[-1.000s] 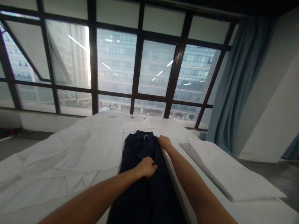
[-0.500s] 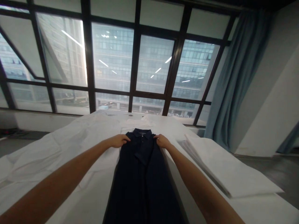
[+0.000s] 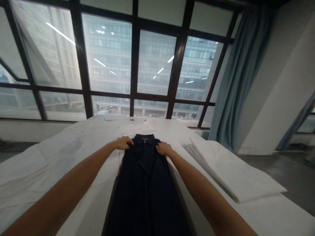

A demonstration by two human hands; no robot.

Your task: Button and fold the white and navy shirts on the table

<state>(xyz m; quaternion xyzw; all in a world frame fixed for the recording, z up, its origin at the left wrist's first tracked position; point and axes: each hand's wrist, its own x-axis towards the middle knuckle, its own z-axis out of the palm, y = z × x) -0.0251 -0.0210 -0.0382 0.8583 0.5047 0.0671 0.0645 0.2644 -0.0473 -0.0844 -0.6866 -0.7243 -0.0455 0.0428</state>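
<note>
Now the left hand (image 3: 124, 143) has moved up the navy garment (image 3: 145, 183) to its shoulder, mirroring the right hand (image 3: 164, 148); so both shoulders are held, fingers (image 3: 158, 146) seemingly pinching cloth, the collar (image 3: 144, 137) lying between them.

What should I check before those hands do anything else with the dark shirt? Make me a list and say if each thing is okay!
1. Left hand on one shoulder of the shirt: ok.
2. Right hand on the other shoulder: ok.
3. Collar at the end nearest the windows: ok.
4. Front all smooth: not ok, a fold shows below the collar.
5. White stack away from the shirt: ok, they are apart where I can see.
6. Bottom end lying straight: cannot tell, the shirt runs out of the picture.
</note>
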